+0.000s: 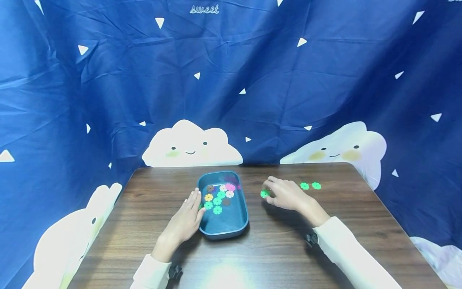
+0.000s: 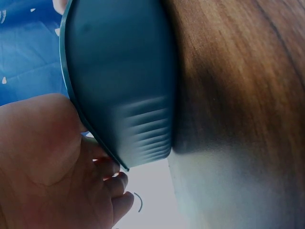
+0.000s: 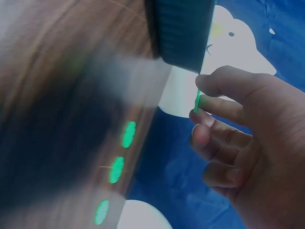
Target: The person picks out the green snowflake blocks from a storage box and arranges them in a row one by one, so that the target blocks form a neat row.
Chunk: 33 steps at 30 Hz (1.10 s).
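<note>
A teal tray (image 1: 223,228) stands on the table with several flower-shaped plastic discs (image 1: 217,210) in it: green, pink, white, orange and brown. My left hand (image 1: 185,218) rests along its left rim, fingers straight and the thumb near the rim. In the left wrist view the tray's ribbed outer wall (image 2: 147,126) stands beside that hand. My right hand (image 1: 286,195), right of the tray and above the table, pinches a green flower-shaped disc (image 3: 197,101) between thumb and fingertip. Beyond it two green discs (image 1: 304,186) lie on the table; the right wrist view shows three.
The brown wooden table (image 1: 281,253) ends at a blue curtain (image 1: 223,80) with white triangles and smiling clouds. A dark wrist device (image 1: 175,273) sits at the left cuff and another (image 1: 311,239) at the right cuff.
</note>
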Tool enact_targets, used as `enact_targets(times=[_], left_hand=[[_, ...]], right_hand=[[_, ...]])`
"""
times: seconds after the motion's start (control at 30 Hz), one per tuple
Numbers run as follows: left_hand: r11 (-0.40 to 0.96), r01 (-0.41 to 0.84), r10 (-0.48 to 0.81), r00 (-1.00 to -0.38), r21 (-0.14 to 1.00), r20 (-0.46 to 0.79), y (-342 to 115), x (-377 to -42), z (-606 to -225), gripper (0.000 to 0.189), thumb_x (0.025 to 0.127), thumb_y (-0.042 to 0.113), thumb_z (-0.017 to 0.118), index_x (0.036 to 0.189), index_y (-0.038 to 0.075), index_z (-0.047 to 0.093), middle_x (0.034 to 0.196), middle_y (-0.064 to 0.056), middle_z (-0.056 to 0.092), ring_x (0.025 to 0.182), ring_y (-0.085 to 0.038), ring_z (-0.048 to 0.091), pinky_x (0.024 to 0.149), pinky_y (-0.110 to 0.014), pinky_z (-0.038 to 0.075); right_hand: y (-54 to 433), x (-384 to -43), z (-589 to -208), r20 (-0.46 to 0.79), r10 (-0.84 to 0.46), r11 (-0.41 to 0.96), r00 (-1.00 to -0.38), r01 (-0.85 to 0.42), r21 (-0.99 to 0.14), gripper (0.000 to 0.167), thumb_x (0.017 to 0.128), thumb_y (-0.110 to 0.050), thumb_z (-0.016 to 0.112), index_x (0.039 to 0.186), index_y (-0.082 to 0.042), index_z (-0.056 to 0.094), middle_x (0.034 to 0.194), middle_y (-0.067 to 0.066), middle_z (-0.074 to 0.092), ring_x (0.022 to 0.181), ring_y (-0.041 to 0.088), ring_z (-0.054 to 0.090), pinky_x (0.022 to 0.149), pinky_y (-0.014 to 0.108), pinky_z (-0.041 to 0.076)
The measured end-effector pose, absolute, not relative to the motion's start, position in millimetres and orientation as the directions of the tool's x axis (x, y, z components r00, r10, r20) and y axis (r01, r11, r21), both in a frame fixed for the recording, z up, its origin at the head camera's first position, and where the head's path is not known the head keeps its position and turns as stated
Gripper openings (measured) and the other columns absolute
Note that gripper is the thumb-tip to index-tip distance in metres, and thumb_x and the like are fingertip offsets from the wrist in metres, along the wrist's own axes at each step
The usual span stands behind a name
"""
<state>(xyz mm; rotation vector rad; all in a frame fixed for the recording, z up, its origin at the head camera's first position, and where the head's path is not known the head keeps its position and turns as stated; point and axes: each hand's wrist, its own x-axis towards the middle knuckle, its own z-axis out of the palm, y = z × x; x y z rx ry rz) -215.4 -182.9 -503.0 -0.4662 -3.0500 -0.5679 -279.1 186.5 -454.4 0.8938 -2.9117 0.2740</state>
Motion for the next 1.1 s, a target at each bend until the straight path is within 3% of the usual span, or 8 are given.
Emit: enact_targets(times=[0.3,0.6,1.1], left_hand=[[0.891,0.288,0.289,-0.956,0.351,0.051,-183,-215,-501,0.066,0.116,0.032,0.043,0.167,-0.004,0.023,0.178,-0.021,0.016,0.165,-0.038,0.02,0.134,-0.056,0.024],[0.884,0.296,0.29,-0.954,0.361,0.071,-182,-213,-500,0.066,0.116,0.031,0.044,0.166,-0.006,0.024,0.177,-0.022,0.018,0.165,-0.039,0.021,0.134,-0.056,0.024],[0.886,0.292,0.29,-0.955,0.36,0.061,-182,-214,-501,0.066,0.116,0.032,0.042,0.167,-0.005,0.023,0.178,-0.021,0.016,0.165,-0.038,0.02,0.134,-0.056,0.024]], right_hand=[[199,-277,-480,0.112,-0.535,0.817,-0.837,-0.547,-0.183,0.029,0.094,-0.025,0.077,0.12,-0.013,0.073,0.103,-0.002,0.065,0.065,0.008,0.048,0.052,0.025,0.039],[207,-279,-499,0.096,-0.518,0.827,-0.85,-0.526,-0.196,0.024,0.095,-0.024,0.078,0.117,-0.013,0.075,0.108,-0.001,0.069,0.083,0.013,0.066,0.063,0.031,0.053],[211,-281,-517,0.116,-0.534,0.813,-0.838,-0.546,-0.204,0.02,0.098,-0.026,0.078,0.115,-0.016,0.075,0.11,-0.003,0.069,0.084,0.014,0.069,0.066,0.035,0.057]])
